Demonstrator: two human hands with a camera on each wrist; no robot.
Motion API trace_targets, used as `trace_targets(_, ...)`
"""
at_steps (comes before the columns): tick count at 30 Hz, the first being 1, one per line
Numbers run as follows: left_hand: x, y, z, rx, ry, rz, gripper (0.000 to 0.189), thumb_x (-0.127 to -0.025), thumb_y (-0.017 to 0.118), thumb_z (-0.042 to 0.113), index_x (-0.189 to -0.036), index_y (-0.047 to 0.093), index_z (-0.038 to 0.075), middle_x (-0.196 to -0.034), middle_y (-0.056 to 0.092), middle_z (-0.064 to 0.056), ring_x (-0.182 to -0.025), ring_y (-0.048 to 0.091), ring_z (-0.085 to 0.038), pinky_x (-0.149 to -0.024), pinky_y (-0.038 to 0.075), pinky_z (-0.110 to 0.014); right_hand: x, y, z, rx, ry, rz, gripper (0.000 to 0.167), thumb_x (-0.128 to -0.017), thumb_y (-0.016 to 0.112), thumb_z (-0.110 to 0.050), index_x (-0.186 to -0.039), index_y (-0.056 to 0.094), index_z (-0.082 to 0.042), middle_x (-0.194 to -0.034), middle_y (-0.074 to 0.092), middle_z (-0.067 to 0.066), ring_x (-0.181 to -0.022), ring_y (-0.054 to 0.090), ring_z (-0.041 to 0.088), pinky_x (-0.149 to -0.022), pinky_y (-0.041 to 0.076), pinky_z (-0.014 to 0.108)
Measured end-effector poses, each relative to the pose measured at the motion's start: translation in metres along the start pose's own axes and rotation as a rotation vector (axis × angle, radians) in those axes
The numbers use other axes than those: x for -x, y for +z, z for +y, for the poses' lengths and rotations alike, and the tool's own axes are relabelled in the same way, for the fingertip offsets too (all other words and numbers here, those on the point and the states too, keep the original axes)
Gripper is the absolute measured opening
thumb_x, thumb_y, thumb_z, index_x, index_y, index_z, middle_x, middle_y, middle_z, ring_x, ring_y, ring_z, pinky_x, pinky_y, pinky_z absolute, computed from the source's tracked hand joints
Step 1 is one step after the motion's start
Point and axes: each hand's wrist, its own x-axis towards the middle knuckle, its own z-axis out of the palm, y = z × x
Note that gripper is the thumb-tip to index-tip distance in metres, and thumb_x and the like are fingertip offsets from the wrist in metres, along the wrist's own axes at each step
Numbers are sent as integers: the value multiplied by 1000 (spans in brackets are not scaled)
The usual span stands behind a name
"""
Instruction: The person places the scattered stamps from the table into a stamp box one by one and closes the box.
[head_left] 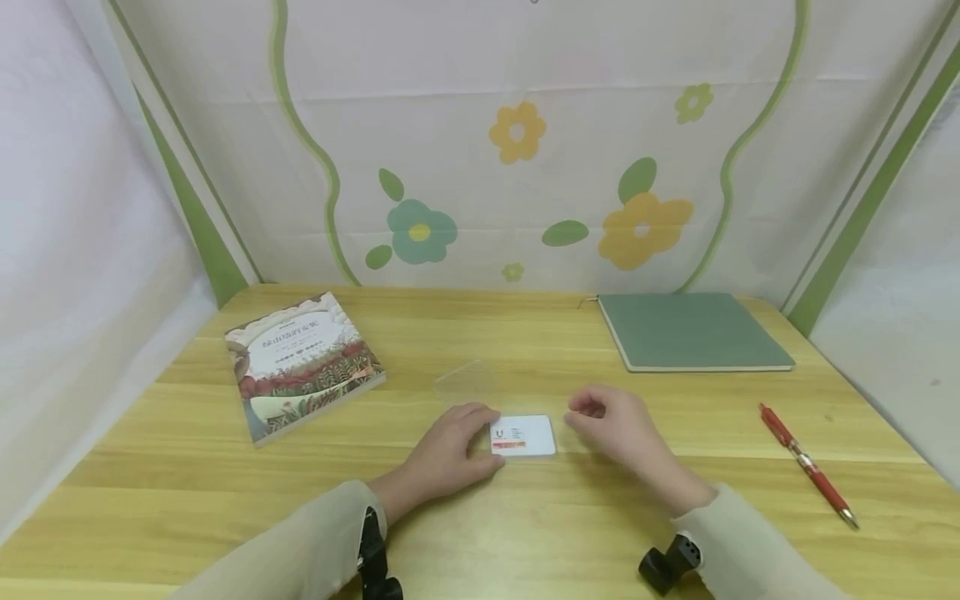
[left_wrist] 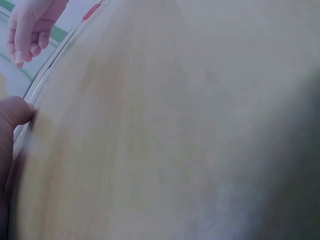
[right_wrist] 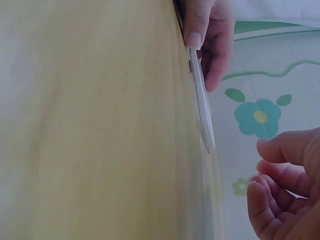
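Observation:
A white business card (head_left: 528,446) with a small logo and an orange-red strip lies on the table in front of me. My left hand (head_left: 455,450) holds it at its left end, thumb at the near corner and index finger at the far one. In the right wrist view the card (right_wrist: 202,102) shows edge-on, with the left thumb against its near side. Just right of the card, my right hand (head_left: 617,425) hovers with fingers loosely curled. A gap shows between its thumb and fingers (right_wrist: 272,175), with nothing held. Behind the card lies a clear plastic piece (head_left: 467,382).
A paperback book (head_left: 303,367) with an illustrated cover lies at the left. At the back right is a green notebook (head_left: 697,332), and a red pen (head_left: 808,467) lies nearer on the right. A flowered curtain (head_left: 480,192) closes off the table's far edge.

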Motion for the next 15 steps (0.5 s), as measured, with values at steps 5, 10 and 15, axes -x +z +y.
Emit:
trace_targets(5,0,1,-2,-4,5,-5,54,-79,68,34,-127,54,10,-128,54,-5,-120,47,-22,-103,37,-43,4,-7,6,16,6,-8,13,-82,67,-18,-90,66,-8,-83,63,2,-77,55,15,-68,48,28)
trace_targets(10,0,1,-3,-4,14,0,54,-80,67,33,-127,54,10,-128,54,-5,-120,46,-22,-103,37,-42,7,-14,10,29,11,-24,17,-83,67,-21,-94,66,-8,-85,63,2,-78,55,15,-67,47,28)
trace_targets(15,0,2,-4,-1,21,0,54,-80,66,33,-127,54,10,-128,53,-5,-120,46,-22,-104,36,-42,10,-23,18,49,14,-37,22,-84,66,-21,-99,65,-5,-88,64,3,-81,57,15,-69,48,29)
